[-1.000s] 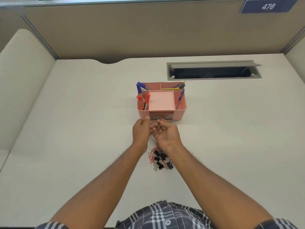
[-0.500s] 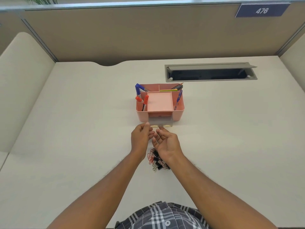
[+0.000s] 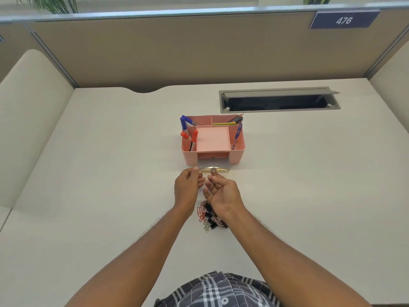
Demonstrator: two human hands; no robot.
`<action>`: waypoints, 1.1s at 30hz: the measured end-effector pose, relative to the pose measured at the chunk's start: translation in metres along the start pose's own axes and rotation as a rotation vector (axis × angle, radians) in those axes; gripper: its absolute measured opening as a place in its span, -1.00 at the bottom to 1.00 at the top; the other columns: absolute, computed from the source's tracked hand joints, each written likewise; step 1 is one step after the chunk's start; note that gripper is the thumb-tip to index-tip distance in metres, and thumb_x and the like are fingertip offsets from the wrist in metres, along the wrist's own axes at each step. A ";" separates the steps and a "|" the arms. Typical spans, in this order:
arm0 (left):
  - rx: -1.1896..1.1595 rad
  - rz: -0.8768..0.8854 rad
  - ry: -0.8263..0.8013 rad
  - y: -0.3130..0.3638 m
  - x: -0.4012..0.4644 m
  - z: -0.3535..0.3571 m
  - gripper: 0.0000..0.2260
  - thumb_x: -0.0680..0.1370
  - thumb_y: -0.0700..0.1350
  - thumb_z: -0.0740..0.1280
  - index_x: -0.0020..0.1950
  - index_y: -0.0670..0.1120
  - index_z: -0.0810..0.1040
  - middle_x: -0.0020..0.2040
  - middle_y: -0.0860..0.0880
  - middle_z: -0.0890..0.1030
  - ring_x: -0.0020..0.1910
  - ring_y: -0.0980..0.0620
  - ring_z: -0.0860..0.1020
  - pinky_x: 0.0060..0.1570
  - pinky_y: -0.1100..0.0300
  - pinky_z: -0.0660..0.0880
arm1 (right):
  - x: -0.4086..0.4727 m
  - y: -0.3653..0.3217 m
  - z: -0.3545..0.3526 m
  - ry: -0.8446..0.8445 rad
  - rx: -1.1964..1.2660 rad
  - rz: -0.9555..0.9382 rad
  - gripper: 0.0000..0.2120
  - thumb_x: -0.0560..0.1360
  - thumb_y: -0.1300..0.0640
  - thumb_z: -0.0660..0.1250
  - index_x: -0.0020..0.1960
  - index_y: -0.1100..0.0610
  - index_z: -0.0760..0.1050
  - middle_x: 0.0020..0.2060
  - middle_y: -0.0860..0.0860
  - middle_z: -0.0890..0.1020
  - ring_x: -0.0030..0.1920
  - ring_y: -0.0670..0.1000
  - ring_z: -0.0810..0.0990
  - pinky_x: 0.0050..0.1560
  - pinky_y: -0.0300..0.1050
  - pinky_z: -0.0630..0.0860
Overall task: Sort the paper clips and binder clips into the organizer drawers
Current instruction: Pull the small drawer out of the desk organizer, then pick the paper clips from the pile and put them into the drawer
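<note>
A pale worktop (image 3: 88,173) fills a cubicle, closed in by a tan partition (image 3: 177,52) along the far edge and cream panels (image 3: 28,120) at both sides. A blue plate (image 3: 344,19) reading 476 hangs at the partition's top right. A grey cable hatch (image 3: 278,100) stands open near the far edge. Leaves (image 3: 51,4) show above the partition. Light is soft and even.

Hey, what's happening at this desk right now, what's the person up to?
A person is working at a pink desk organizer that holds pens and markers. Its clear front drawer is pulled part way out, and the left hand touches the drawer's front left corner with its fingertips. The right hand hovers just in front of the drawer, palm up, apparently empty. A mixed pile of clips, red paper clips and black binder clips, lies unsorted on the desk beneath the wrists.
</note>
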State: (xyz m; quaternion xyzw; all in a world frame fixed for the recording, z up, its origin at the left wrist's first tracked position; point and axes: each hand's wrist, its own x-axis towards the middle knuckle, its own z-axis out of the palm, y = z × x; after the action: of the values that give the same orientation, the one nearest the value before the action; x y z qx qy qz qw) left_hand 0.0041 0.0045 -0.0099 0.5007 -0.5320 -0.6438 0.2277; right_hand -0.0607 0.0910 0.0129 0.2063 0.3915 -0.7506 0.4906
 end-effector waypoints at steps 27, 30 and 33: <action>1.157 0.638 -0.372 -0.032 0.000 -0.020 -0.77 0.59 -0.21 0.23 0.20 -0.06 0.58 -0.03 -0.07 0.49 -0.05 -0.10 0.48 -0.16 0.01 0.50 | 0.012 -0.012 -0.066 0.116 -2.014 -0.700 -0.73 0.55 0.30 0.25 0.23 0.19 0.54 0.06 0.15 0.51 0.04 0.17 0.52 -0.01 -0.03 0.49; 1.178 0.649 -0.387 -0.032 0.005 -0.020 -0.81 0.57 -0.26 0.22 0.10 -0.10 0.58 -0.05 -0.08 0.50 -0.07 -0.10 0.47 -0.17 0.00 0.47 | 0.014 -0.014 -0.065 0.090 -2.030 -0.688 -0.76 0.54 0.31 0.24 0.17 0.18 0.54 0.03 0.13 0.51 0.01 0.16 0.53 -0.02 -0.02 0.50; 1.183 0.635 -0.399 -0.032 0.007 -0.020 -0.87 0.58 -0.23 0.22 0.04 -0.11 0.55 -0.06 -0.07 0.49 -0.07 -0.08 0.45 -0.14 0.00 0.46 | 0.017 -0.019 -0.063 0.082 -2.034 -0.626 -0.81 0.53 0.31 0.25 0.10 0.17 0.53 0.00 0.10 0.51 -0.02 0.14 0.54 -0.03 -0.04 0.50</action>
State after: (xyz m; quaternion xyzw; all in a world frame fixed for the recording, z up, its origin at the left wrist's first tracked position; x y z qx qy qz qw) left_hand 0.0267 0.0000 -0.0410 0.2333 -0.9453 -0.2279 -0.0082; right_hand -0.0899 0.1350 -0.0294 -0.3853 0.8864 -0.1559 0.2037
